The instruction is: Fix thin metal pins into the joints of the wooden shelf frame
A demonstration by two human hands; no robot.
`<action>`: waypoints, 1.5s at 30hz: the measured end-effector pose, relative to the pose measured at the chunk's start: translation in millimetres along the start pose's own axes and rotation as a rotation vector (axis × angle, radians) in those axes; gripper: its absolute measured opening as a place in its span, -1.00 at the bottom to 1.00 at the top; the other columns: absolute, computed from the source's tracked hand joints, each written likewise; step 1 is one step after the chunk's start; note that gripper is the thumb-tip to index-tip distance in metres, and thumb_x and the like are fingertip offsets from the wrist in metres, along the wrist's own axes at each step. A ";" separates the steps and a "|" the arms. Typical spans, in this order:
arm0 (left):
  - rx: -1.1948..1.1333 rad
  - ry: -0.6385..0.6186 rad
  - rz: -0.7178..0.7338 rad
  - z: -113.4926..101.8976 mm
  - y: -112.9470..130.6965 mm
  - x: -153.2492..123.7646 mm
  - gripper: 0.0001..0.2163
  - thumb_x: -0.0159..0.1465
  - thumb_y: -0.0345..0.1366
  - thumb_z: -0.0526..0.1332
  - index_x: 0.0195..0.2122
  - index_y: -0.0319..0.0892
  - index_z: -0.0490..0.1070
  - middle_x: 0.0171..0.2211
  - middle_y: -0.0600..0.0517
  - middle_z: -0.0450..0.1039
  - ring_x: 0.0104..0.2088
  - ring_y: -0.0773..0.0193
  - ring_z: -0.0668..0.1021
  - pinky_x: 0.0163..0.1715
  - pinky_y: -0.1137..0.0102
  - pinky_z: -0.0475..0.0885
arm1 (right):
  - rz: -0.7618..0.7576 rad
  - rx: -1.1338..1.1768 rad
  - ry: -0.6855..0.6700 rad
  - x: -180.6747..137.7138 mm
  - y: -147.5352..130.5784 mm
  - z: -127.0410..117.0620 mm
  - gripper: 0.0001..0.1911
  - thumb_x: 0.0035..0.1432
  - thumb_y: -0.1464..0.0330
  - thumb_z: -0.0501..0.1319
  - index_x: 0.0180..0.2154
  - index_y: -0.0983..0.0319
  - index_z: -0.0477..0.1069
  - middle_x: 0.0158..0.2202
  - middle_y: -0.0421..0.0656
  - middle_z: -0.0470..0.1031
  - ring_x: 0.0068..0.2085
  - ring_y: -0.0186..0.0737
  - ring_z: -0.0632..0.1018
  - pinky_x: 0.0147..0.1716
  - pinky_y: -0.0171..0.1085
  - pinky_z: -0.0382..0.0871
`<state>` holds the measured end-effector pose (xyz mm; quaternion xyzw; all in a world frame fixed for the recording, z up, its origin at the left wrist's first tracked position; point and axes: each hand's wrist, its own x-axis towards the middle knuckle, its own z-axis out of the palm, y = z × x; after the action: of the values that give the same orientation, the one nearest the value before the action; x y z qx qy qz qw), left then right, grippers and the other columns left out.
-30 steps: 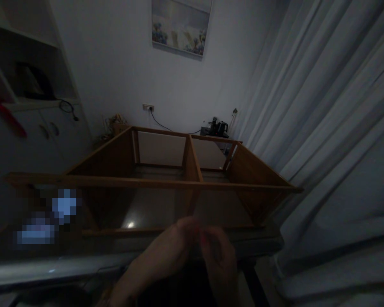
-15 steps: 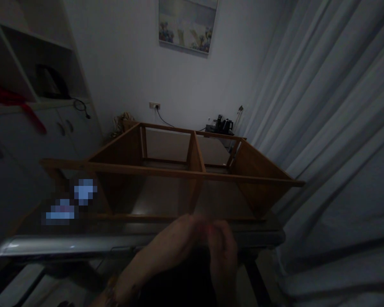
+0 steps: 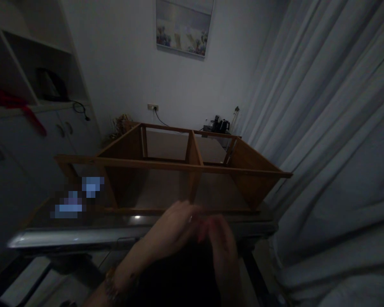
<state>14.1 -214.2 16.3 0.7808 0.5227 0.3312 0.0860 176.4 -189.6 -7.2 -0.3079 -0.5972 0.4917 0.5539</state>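
Note:
The room is dim. My left hand (image 3: 174, 228) and my right hand (image 3: 222, 241) are raised together in front of me, fingertips meeting in a pinch over something too small to make out. They hover just before the near edge of a desk (image 3: 83, 236). Behind them on the desk stands a wooden shelf frame (image 3: 192, 164) with a middle divider and open compartments.
A white cabinet (image 3: 35, 106) with open shelves stands at the left. Grey curtains (image 3: 333, 128) fill the right side. A picture (image 3: 182, 27) hangs on the back wall above a socket (image 3: 152, 107). A dark kettle (image 3: 219, 125) sits at the far right corner.
The view has swung slightly, so the shelf frame sits further right and lower than a second ago. Both hands stay pinched together and have risen a little.

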 end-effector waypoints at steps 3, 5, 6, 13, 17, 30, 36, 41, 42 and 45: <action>0.257 0.125 0.087 -19.8 -2.9 10.6 -0.77 0.43 -0.32 0.02 0.03 -0.11 0.40 -0.06 -0.05 0.54 -0.08 0.16 0.45 -0.07 0.23 0.31 | -0.109 -0.043 0.068 9.0 -15.6 -2.7 -0.67 0.34 0.12 0.15 -0.39 0.18 0.39 -0.51 -0.29 0.45 -0.47 -0.36 0.50 -0.43 -0.40 0.41; 0.374 0.252 0.109 -34.7 -5.4 21.7 -0.77 0.44 -0.31 0.03 0.00 -0.12 0.43 -0.02 -0.05 0.52 -0.05 0.14 0.44 -0.06 0.23 0.30 | -0.200 -0.079 0.125 20.5 -23.1 -2.4 -0.70 0.35 0.15 0.15 -0.37 0.18 0.40 -0.48 -0.27 0.50 -0.45 -0.34 0.52 -0.42 -0.38 0.41; 0.418 0.310 0.111 -42.1 -6.3 28.6 -0.78 0.44 -0.30 0.04 -0.01 -0.11 0.44 -0.01 -0.05 0.52 -0.04 0.14 0.43 -0.05 0.23 0.29 | -0.242 -0.092 0.146 27.7 -25.1 -1.1 -0.72 0.35 0.16 0.15 -0.36 0.18 0.41 -0.46 -0.26 0.52 -0.43 -0.33 0.53 -0.40 -0.37 0.41; 0.578 0.290 0.067 -76.1 -3.0 87.5 -0.76 0.36 -0.23 0.22 0.04 -0.05 0.47 0.20 0.01 0.45 0.10 0.05 0.46 0.04 0.14 0.35 | -0.407 -0.198 0.207 74.5 -11.8 18.7 -0.73 0.39 0.21 0.10 -0.32 0.18 0.42 -0.40 -0.24 0.56 -0.41 -0.34 0.54 -0.36 -0.35 0.42; 0.581 0.031 0.037 -78.3 0.3 107.0 -0.60 0.29 -0.29 0.30 0.15 -0.16 0.41 0.29 -0.11 0.35 0.18 -0.03 0.47 0.10 0.07 0.40 | -0.465 -0.383 0.210 83.1 -5.3 21.6 -0.73 0.38 0.22 0.11 -0.33 0.19 0.45 -0.43 -0.22 0.56 -0.42 -0.31 0.56 -0.42 -0.37 0.41; 0.467 -0.075 -0.021 -67.3 -18.5 116.2 -0.52 0.19 -0.50 0.25 0.18 -0.27 0.41 0.15 -0.24 0.48 -0.10 -0.14 0.66 -0.19 0.04 0.62 | -0.593 -0.513 0.185 93.7 -8.1 18.3 -0.75 0.39 0.28 0.12 -0.36 0.14 0.45 -0.52 -0.27 0.50 -0.57 -0.38 0.47 -0.60 -0.42 0.27; 0.479 -0.120 0.009 -65.7 -20.3 116.6 -0.46 0.18 -0.51 0.22 0.24 -0.29 0.35 0.22 -0.25 0.37 -0.03 -0.12 0.64 -0.12 0.02 0.60 | -0.487 -0.482 0.239 89.7 -0.7 21.7 -0.71 0.40 0.21 0.10 -0.37 0.13 0.44 -0.52 -0.28 0.47 -0.51 -0.36 0.48 -0.50 -0.40 0.31; 0.502 -0.151 0.034 -62.6 -26.7 116.2 -0.46 0.20 -0.47 0.20 0.25 -0.27 0.34 0.25 -0.23 0.33 -0.03 -0.12 0.64 -0.13 0.04 0.60 | -0.499 -0.476 0.230 89.2 7.3 26.2 -0.71 0.40 0.22 0.09 -0.37 0.14 0.42 -0.53 -0.27 0.46 -0.53 -0.35 0.47 -0.53 -0.39 0.31; 0.506 -0.160 0.037 -61.7 -27.6 115.9 -0.45 0.20 -0.45 0.20 0.26 -0.28 0.33 0.26 -0.23 0.31 -0.03 -0.12 0.64 -0.12 0.04 0.60 | -0.527 -0.480 0.228 89.9 9.7 26.8 -0.72 0.41 0.23 0.09 -0.36 0.14 0.42 -0.53 -0.26 0.46 -0.53 -0.35 0.47 -0.53 -0.39 0.31; 0.522 -0.194 0.034 -60.4 -28.2 115.7 -0.42 0.19 -0.44 0.21 0.28 -0.31 0.30 0.28 -0.24 0.29 -0.04 -0.10 0.64 -0.12 0.07 0.61 | -0.667 -0.551 0.180 94.0 14.5 26.1 -0.78 0.41 0.29 0.09 -0.31 0.14 0.40 -0.53 -0.26 0.48 -0.54 -0.34 0.49 -0.52 -0.38 0.34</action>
<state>-16.9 -113.6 98.5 0.8133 0.5665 0.1104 -0.0742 130.2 -105.5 15.7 -0.2761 -0.7220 0.0796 0.6295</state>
